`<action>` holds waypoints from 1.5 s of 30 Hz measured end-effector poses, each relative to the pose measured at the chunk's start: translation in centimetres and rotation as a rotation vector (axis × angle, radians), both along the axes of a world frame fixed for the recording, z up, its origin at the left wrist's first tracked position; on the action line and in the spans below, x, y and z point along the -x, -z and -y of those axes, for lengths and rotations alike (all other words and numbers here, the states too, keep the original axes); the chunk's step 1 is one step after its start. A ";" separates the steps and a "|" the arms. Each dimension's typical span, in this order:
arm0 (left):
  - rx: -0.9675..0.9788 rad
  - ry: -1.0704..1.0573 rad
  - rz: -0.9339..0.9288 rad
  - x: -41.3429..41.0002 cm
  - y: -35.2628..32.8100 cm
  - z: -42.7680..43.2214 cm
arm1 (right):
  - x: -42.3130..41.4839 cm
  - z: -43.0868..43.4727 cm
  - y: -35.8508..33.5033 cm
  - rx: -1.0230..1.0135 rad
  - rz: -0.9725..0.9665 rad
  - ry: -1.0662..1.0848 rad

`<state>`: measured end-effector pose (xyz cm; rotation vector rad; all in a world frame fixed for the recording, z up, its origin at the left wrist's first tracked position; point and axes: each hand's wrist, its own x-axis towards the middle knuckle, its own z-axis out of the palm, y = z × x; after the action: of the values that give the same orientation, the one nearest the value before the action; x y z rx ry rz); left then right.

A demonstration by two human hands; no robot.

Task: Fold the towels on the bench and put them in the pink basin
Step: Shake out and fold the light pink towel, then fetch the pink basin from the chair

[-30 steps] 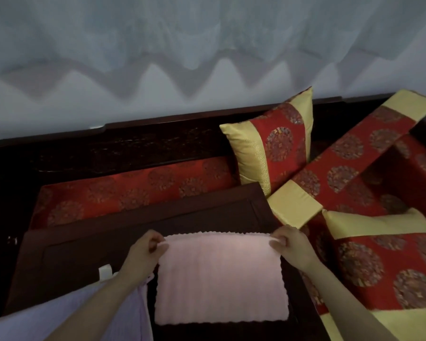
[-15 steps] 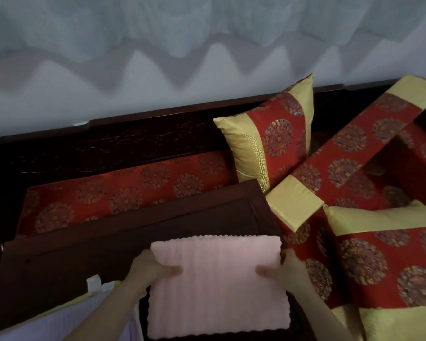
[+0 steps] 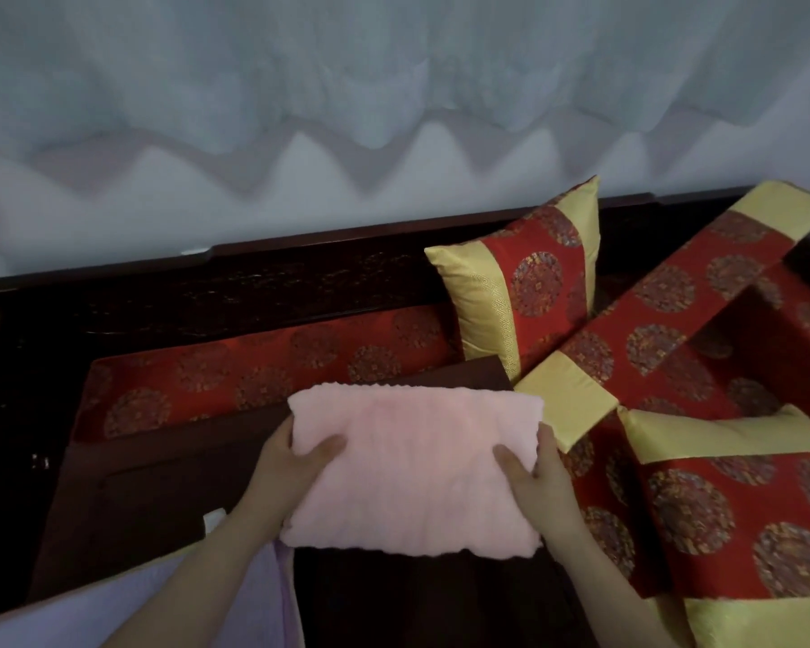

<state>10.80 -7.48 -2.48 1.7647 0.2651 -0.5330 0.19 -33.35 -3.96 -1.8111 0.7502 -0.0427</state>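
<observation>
A folded pink towel (image 3: 412, 465) is held flat above the dark wooden bench top (image 3: 150, 484). My left hand (image 3: 295, 456) grips its left side, thumb on top and fingers underneath. My right hand (image 3: 529, 474) grips its right side the same way. A pale lilac towel (image 3: 113, 605) lies at the lower left, under my left forearm, with a white tag (image 3: 216, 519) and a yellow edge showing beside it. The pink basin is not in view.
Red-and-gold cushions crowd the right: one upright (image 3: 524, 282), a long bolster (image 3: 665, 320) leaning diagonally, another (image 3: 744, 507) at the lower right. A red seat pad (image 3: 253, 367) lies behind the bench top. A dark wooden backrest (image 3: 253, 282) and pale curtain are beyond.
Both hands moved from pinching the towel's far corners to gripping its sides, and the folded towel has come up off the bench top. The view has shifted a little.
</observation>
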 end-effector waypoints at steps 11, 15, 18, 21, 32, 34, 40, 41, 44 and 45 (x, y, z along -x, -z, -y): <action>-0.040 -0.271 0.000 7.7 -8.2 -24.3 | -1.2 -18.0 -7.4 -0.407 -0.077 -0.333; -0.047 -0.327 -0.101 12.9 -5.3 -30.8 | 1.3 -24.1 -4.9 -0.364 -0.196 -0.417; -0.089 -0.326 -0.139 14.9 -2.3 -32.7 | 2.8 -26.5 -2.5 -0.164 -0.227 -0.475; -0.221 -0.334 -0.085 15.0 0.1 -33.0 | 4.0 -27.3 -0.2 0.057 -0.239 -0.502; -0.524 -0.333 0.229 13.6 1.8 -32.9 | 5.3 -26.5 1.4 0.259 -0.109 -0.292; -0.632 -0.324 0.357 12.3 0.5 -32.7 | 5.1 -25.2 0.0 0.275 -0.078 -0.229; -0.634 -0.097 0.751 7.6 -6.7 -22.5 | 5.5 -16.9 -6.0 0.660 0.091 -0.211; -0.627 -0.017 0.818 7.3 -7.7 -19.6 | 5.7 -15.2 -7.0 0.783 0.095 -0.229; -0.626 0.273 0.966 7.3 -10.4 -9.5 | 7.5 -9.0 -10.6 1.093 0.032 -0.219; -0.655 0.362 1.002 7.9 -11.2 -5.7 | 8.8 -6.2 -11.7 1.149 0.011 -0.195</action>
<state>2.90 -1.75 8.77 2.5024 -0.6642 0.2816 -8.64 -27.12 7.69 -2.9564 0.5534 -0.4273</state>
